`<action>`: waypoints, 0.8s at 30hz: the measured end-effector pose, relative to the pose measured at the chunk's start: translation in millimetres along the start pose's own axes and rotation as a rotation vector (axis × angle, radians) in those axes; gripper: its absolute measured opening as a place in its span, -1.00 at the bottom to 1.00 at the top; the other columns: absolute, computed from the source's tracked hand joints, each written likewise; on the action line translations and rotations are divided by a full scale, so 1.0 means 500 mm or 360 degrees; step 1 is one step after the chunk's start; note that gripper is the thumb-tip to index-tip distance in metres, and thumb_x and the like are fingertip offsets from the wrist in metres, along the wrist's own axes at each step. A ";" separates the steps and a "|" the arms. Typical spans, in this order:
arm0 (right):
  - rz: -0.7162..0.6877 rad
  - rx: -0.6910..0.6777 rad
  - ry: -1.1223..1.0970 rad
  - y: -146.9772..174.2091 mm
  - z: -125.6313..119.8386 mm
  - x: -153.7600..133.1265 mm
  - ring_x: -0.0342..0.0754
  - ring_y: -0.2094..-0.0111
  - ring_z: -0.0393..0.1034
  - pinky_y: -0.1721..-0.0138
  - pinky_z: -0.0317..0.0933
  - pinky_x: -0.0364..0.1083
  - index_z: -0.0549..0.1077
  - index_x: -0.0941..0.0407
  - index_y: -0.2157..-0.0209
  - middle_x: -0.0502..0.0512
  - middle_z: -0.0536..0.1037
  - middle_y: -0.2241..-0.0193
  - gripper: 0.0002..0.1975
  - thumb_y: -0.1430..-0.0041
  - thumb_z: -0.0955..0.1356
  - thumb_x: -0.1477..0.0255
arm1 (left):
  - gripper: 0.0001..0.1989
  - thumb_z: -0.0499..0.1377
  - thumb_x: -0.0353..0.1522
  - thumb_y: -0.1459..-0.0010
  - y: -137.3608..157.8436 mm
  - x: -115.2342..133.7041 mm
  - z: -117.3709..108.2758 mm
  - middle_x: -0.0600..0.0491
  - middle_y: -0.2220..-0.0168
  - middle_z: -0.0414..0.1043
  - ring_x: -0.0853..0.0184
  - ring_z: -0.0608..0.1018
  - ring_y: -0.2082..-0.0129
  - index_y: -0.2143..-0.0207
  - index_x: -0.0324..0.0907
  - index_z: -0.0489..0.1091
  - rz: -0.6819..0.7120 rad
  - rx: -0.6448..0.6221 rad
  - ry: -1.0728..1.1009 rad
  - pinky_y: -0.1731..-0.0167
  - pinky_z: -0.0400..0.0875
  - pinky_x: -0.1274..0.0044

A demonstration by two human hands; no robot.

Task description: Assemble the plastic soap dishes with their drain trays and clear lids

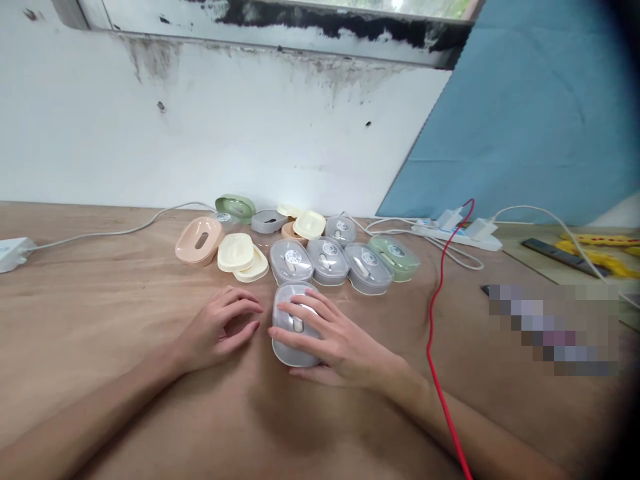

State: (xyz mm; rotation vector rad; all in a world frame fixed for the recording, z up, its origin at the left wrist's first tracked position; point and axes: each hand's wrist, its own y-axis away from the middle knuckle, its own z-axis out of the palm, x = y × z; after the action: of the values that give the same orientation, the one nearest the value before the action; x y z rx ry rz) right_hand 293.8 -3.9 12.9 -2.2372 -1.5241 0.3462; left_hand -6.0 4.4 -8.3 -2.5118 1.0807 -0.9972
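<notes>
A grey soap box [286,343] with a clear lid stands on the table in front of me. My right hand [333,340] grips it from the right, fingers spread across the lid and thumb along the near side. To its left, my left hand [225,327] rests by the table with fingers curved and parted from the thumb, holding nothing. Just behind the held box are several lidded grey soap boxes [291,262] in a row, ending in a lidded green one [400,259]. Cream soap box parts [235,252] and a peach soap box base [190,248] lie behind my left hand.
Farther back sit an open green box part [240,207] and a grey base [267,221]. A red cable [433,320] runs past my right forearm. At the back right lies a white power strip [475,237] with plugs and cords. A white charger [13,255] sits far left.
</notes>
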 end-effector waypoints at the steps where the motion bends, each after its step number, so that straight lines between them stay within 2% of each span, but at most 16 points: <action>1: 0.0000 -0.0001 -0.0004 0.000 0.002 0.001 0.25 -0.35 0.25 -0.43 0.13 0.35 0.41 0.05 -0.33 0.30 0.41 -0.33 -0.46 -0.43 0.42 0.18 | -0.80 0.16 -0.34 -0.44 0.002 -0.004 0.001 -0.08 -0.10 0.51 0.14 0.55 -0.09 -0.06 -0.08 0.49 -0.0030 0.0011 -0.0076 -0.08 0.48 0.29; 7: 0.0005 -0.0001 0.0011 0.001 0.017 0.003 0.25 -0.34 0.28 -0.41 0.15 0.37 0.43 0.04 -0.32 0.31 0.43 -0.32 -0.53 -0.43 0.40 0.30 | -0.52 0.09 -0.13 -0.49 -0.003 -0.047 -0.008 -0.20 -0.43 0.24 -0.08 0.35 -0.39 -0.35 -0.10 0.29 -0.0219 0.0007 -0.0476 -0.33 0.31 0.03; 10: 0.0066 0.0028 0.0014 0.001 0.024 0.000 0.24 -0.36 0.28 -0.43 0.11 0.38 0.44 0.03 -0.30 0.30 0.43 -0.33 -0.54 -0.42 0.39 0.34 | -0.46 0.03 -0.07 -0.51 -0.012 -0.072 -0.021 -0.19 -0.47 0.22 -0.13 0.25 -0.46 -0.38 -0.14 0.25 -0.0222 -0.0051 -0.0597 -0.37 0.22 -0.03; 15: 0.0226 0.0074 0.0043 0.000 0.030 -0.005 0.25 -0.40 0.26 -0.46 0.00 0.42 0.43 0.02 -0.29 0.26 0.42 -0.36 -0.51 -0.36 0.37 0.42 | -0.44 0.00 -0.06 -0.53 -0.021 -0.087 -0.030 -0.15 -0.44 0.32 -0.11 0.28 -0.45 -0.43 -0.11 0.20 -0.0131 -0.0077 -0.0781 -0.38 0.16 -0.03; 19: 0.0379 0.0097 0.0117 0.001 0.031 -0.002 0.29 -0.41 0.24 -0.47 -0.05 0.45 0.46 0.04 -0.26 0.30 0.41 -0.34 -0.48 -0.27 0.38 0.50 | -0.43 -0.01 -0.10 -0.53 -0.022 -0.088 -0.023 -0.29 -0.43 0.27 -0.12 0.33 -0.42 -0.42 -0.21 0.20 -0.0159 0.0011 -0.0843 -0.33 0.25 0.01; 21: 0.0444 0.0122 0.0160 0.000 0.031 0.000 0.31 -0.40 0.26 -0.46 -0.06 0.48 0.48 0.05 -0.21 0.33 0.41 -0.33 -0.51 -0.25 0.37 0.52 | -0.47 -0.01 -0.16 -0.53 -0.023 -0.092 -0.023 -0.32 -0.33 0.39 -0.11 0.41 -0.34 -0.37 -0.29 0.26 -0.0165 0.0089 -0.0846 -0.28 0.33 0.06; 24: 0.0497 0.0165 0.0211 -0.001 0.032 -0.001 0.32 -0.39 0.28 -0.45 -0.07 0.51 0.50 0.04 -0.16 0.35 0.42 -0.32 -0.55 -0.25 0.37 0.54 | -0.57 0.02 -0.28 -0.49 -0.025 -0.099 -0.028 -0.27 -0.08 0.55 -0.06 0.55 -0.13 -0.26 -0.32 0.38 -0.0179 0.0221 -0.0864 -0.15 0.43 0.11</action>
State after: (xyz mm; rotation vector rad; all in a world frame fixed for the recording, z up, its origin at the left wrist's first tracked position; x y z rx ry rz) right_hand 286.4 -0.9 -0.9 -2.3635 -1.0660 0.3505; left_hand -32.9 49.0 -17.1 -2.5228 0.6870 -0.3504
